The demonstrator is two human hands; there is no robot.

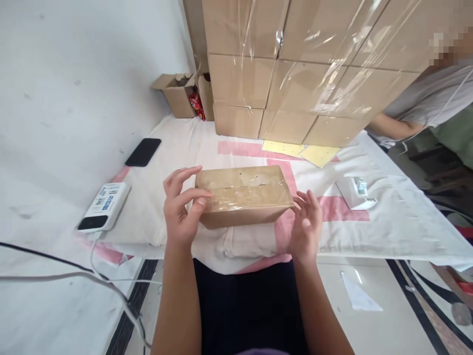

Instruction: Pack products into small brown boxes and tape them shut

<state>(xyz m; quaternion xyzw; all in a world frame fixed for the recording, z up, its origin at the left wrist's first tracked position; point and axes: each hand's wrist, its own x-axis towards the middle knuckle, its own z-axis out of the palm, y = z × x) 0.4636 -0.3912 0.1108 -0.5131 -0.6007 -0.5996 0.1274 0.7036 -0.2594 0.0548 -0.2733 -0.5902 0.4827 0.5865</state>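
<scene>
A taped brown cardboard box (244, 190) is in front of me over the cloth-covered table, its long side across my view. Clear tape runs along its closed top. My left hand (183, 204) grips the box's left end, with the thumb and a finger on the upper face and other fingers raised behind. At the right end, the curled fingers of my right hand (306, 224) touch the near corner. Whether the box rests fully on the cloth I cannot tell.
A stack of taped cartons (295, 88) stands at the back, with yellow sheets (301, 150) before it. On the left are a phone (143, 152), a white cabled device (104, 207) and an open carton (179, 96). A tape dispenser (355, 192) and another person's arm (395, 127) are rightward.
</scene>
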